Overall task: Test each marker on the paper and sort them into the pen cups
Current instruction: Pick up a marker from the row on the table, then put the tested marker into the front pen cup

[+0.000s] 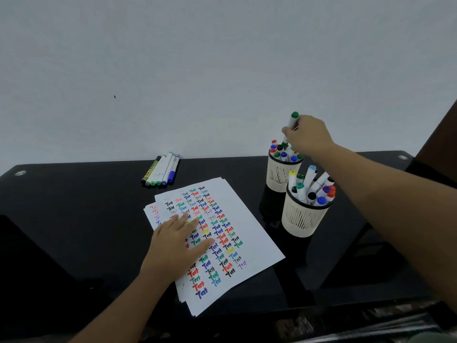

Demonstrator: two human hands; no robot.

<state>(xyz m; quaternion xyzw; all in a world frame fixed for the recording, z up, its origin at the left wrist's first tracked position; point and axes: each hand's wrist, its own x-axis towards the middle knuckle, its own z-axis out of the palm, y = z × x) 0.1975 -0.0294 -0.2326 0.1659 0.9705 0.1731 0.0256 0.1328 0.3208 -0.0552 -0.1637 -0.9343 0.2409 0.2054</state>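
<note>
Green-capped marker [291, 125] is pinched in the right hand [309, 137], long axis near upright and slightly tilted, lower end just above the crowded far pen cup [280, 174]; the near pen cup [303, 219] sits just beside it, closer to the person. Left hand [180, 241] is laid flat, fingers spread, on the paper [247, 219], holding nothing. Untested markers [162, 170] are lined up on the counter [74, 206] beyond the paper, nearer the left hand, well apart from the right.

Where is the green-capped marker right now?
The green-capped marker is in the right hand, upright above the far cream mesh pen cup, right of the paper.
</note>
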